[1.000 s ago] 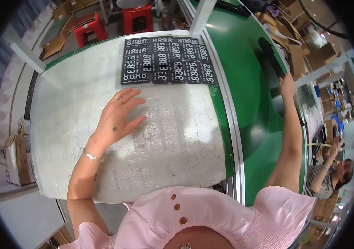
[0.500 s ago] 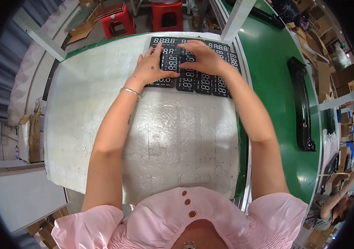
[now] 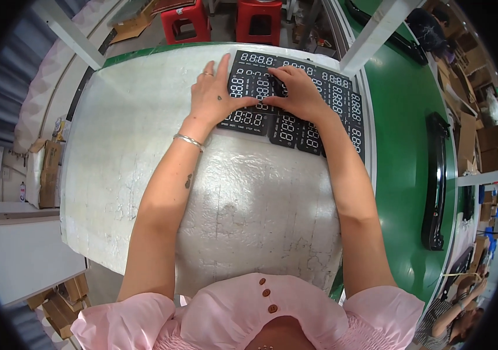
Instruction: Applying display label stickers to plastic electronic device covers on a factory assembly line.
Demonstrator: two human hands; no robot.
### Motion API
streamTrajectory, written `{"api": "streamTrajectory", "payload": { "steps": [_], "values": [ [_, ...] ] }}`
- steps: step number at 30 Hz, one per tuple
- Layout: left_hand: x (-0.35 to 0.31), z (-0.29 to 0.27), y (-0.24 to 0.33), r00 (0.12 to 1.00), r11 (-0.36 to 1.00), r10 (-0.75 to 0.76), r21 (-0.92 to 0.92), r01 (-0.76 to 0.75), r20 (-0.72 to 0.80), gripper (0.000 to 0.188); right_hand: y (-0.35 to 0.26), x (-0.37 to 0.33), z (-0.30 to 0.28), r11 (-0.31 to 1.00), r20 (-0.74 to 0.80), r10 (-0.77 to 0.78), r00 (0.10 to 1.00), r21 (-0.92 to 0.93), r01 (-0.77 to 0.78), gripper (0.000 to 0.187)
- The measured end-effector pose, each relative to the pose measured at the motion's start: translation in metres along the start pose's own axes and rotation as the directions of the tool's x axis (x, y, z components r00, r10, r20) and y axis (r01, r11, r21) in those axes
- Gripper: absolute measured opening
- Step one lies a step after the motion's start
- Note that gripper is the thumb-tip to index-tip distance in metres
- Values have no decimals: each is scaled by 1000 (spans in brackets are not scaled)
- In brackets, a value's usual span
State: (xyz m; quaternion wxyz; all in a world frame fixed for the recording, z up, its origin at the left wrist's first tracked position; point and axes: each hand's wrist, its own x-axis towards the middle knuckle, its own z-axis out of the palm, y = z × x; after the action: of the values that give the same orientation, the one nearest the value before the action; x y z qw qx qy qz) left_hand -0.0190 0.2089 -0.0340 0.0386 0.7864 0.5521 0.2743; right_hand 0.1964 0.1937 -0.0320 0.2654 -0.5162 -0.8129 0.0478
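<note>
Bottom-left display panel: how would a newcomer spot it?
On the white worktop, find the block of black display panels at its far right. The bottom-left display panel is the corner piece just below the thumb of the left hand. It lies crosswise in a wide strip, while its neighbours on the right run lengthwise.

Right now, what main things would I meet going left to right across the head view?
Brown cardboard box at left → the person's bare left hand → their bare right hand → long, glossy black part on the green surface.
</note>
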Motion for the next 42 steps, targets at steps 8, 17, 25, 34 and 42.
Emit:
{"api": "streamTrajectory", "payload": {
  "steps": [8, 17, 25, 34, 42],
  "values": [
    [7, -15, -11, 979, 990, -129, -29, 135, 159, 86, -6, 0, 2, 998, 43, 57, 997, 26, -59, 53],
    [11, -60, -5, 996, 786, 60, -619, -7, 64, 33, -59, 9, -37, 944, -378, -175, 909, 197, 264, 45],
    [-3, -116, 50, 963, 963, 191, -226, -146, 192, 27, -88, 1, -89, 926, -392, -106, 914, 297, 234, 26],
    [-7, -110, 42, 923, 902, 383, -236, -363, 45, 40, -112, -7, -97, 950, -362, -311, 879, -84, 302, 21],
    [1, -112, 42, 953, 906, 272, -367, -209, 129, 50, -105, -3, -103, 905, -419, -402, 814, -48, 423, 16]
  ]
}}
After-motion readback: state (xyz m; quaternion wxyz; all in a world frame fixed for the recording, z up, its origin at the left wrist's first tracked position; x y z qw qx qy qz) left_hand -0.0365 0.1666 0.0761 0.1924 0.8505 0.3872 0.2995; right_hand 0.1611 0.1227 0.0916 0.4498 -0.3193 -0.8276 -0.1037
